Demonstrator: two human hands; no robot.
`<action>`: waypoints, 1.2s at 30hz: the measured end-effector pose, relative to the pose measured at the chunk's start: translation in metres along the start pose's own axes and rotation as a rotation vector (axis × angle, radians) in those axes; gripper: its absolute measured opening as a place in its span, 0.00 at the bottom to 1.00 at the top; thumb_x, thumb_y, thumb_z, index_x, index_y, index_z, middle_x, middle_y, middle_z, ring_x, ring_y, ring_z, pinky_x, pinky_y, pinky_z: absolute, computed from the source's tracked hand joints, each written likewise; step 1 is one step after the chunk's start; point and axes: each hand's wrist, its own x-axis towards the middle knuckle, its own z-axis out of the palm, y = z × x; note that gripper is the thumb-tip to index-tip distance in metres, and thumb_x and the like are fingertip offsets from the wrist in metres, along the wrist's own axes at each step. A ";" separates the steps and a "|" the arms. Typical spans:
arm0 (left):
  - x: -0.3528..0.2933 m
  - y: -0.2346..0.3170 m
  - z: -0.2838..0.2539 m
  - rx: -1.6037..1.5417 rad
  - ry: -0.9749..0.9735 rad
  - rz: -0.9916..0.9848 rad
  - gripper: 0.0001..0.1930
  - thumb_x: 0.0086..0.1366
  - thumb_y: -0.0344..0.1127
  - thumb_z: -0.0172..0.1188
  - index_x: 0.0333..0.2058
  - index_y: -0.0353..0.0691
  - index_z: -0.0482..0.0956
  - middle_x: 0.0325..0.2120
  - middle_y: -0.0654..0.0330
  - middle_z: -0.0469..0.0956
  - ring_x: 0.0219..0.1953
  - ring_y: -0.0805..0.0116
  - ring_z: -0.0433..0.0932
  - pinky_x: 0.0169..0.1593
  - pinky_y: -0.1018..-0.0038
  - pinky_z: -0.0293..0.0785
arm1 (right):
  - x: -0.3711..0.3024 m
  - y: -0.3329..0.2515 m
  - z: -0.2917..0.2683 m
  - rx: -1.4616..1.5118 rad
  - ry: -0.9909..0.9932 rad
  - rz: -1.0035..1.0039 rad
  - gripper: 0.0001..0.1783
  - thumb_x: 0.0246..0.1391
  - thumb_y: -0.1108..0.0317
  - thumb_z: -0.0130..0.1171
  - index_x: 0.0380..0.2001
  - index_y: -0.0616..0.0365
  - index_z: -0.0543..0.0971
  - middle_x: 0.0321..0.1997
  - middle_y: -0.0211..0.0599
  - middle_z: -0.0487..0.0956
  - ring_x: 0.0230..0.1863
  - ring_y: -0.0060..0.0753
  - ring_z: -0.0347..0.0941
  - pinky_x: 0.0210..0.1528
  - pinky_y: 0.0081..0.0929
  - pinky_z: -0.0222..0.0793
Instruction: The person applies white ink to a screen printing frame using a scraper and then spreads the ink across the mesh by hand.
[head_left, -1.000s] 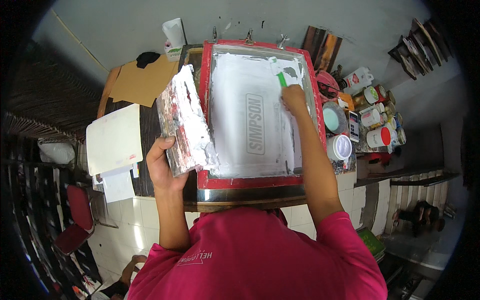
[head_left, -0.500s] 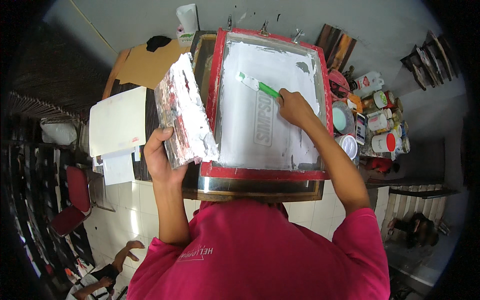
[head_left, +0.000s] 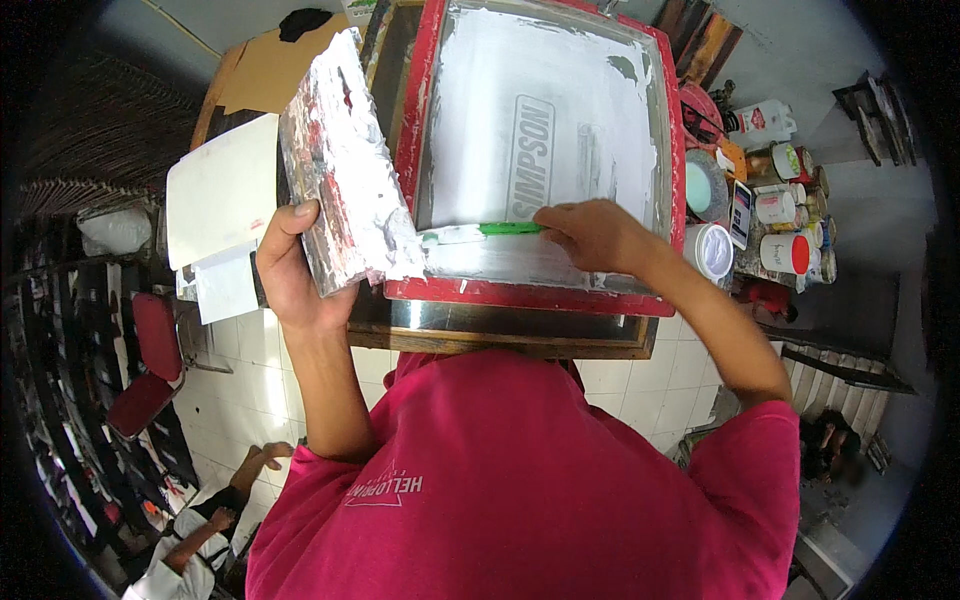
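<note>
My left hand (head_left: 305,270) is closed round the lower part of a wide squeegee (head_left: 350,165), tilted upright left of the screen. Thick white ink coats the squeegee's right side; old red and grey stains mark the rest. In my right hand (head_left: 600,240) is a green-handled spatula (head_left: 510,229), lying nearly level over the lower part of the screen. Its white-smeared blade points left, its tip close to the squeegee's lower end; I cannot tell whether they touch. The red-framed printing screen (head_left: 540,294) has white ink over its mesh, with a grey lettered outline showing through.
Right of the screen stand ink tubs (head_left: 712,252), jars (head_left: 785,254) and a phone (head_left: 741,213). Pale sheets (head_left: 220,195) and cardboard (head_left: 275,75) lie to the left. A red chair (head_left: 158,340) stands on the tiled floor; another person (head_left: 200,540) is at lower left.
My right hand has drawn the spatula down toward me, from the upper mesh to the screen's lower part. My left hand still holds the squeegee. The whole view has shifted slightly.
</note>
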 end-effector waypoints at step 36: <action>0.034 -0.065 0.015 0.028 0.117 -0.060 0.27 0.60 0.28 0.52 0.58 0.26 0.66 0.50 0.44 0.77 0.49 0.54 0.80 0.56 0.59 0.75 | -0.148 0.042 -0.127 0.048 -0.137 0.546 0.05 0.52 0.71 0.58 0.30 0.62 0.80 0.23 0.53 0.77 0.29 0.59 0.75 0.34 0.51 0.66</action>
